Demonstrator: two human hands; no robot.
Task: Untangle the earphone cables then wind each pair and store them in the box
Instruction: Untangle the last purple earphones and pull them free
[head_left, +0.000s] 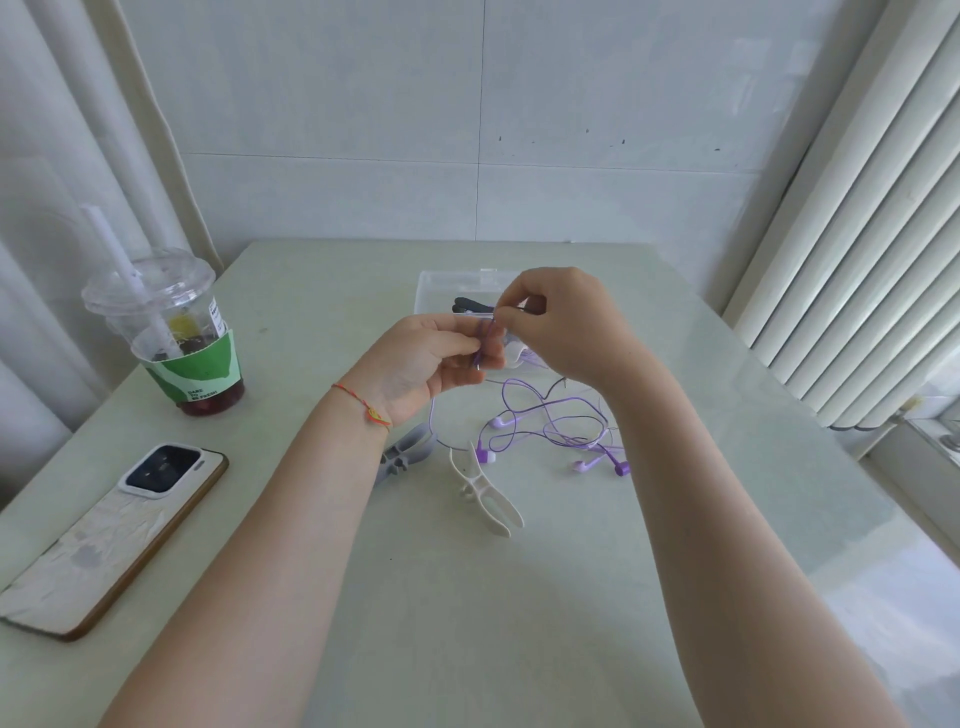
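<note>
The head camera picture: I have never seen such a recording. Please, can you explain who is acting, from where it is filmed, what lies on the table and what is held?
No machine here: a person works with bare hands, filmed by a camera on their head, looking down. The left hand and right hand pinch a purple earphone cable between them. More purple earphones lie tangled on the table, beside a white clip and a grey clip. Behind stands a clear box; left, a drink cup and a phone.

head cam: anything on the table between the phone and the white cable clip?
Yes: in the head view a grey clip lies between the phone and the white cable clip, partly hidden by the left forearm.
</note>
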